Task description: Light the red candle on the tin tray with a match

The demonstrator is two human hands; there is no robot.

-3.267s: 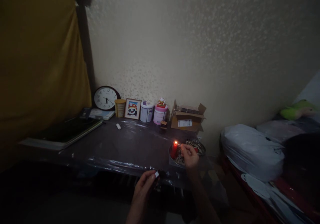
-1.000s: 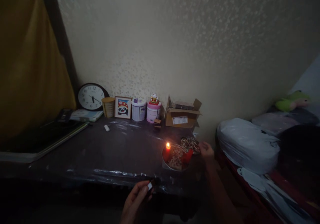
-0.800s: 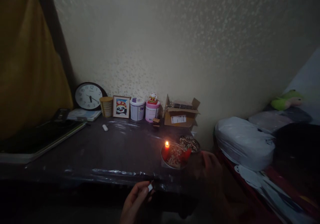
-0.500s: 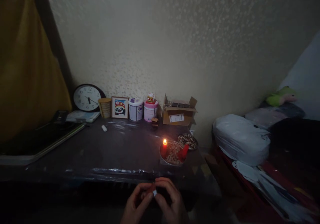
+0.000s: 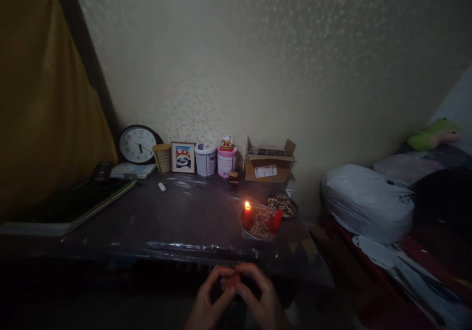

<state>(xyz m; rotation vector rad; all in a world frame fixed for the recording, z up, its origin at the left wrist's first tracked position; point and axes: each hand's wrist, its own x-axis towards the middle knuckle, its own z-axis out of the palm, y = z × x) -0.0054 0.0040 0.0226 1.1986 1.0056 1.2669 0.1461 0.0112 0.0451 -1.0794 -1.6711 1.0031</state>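
My left hand (image 5: 212, 298) and my right hand (image 5: 260, 295) meet in front of the table's near edge. Between their fingertips they hold a small reddish-brown matchbox (image 5: 232, 281), partly hidden by the fingers. Beyond them on the table is a round container (image 5: 260, 227) filled with grainy material. A lit red candle (image 5: 248, 213) stands at its left side, and an unlit red candle (image 5: 277, 219) leans at its right. Just behind sits a round dish (image 5: 283, 206) of what look like matchsticks.
Along the wall stand a clock (image 5: 138, 144), a woven cup (image 5: 162, 158), a framed panda picture (image 5: 183, 157), two tubs (image 5: 205, 160) and an open cardboard box (image 5: 269, 166). A small white object (image 5: 162, 187) lies on the dark table (image 5: 195, 217). Bags (image 5: 368, 202) are piled right.
The view has shifted slightly left, so the table things appear further right. The white end of the matchbox no longer shows, and my fingertips are closer together around it.
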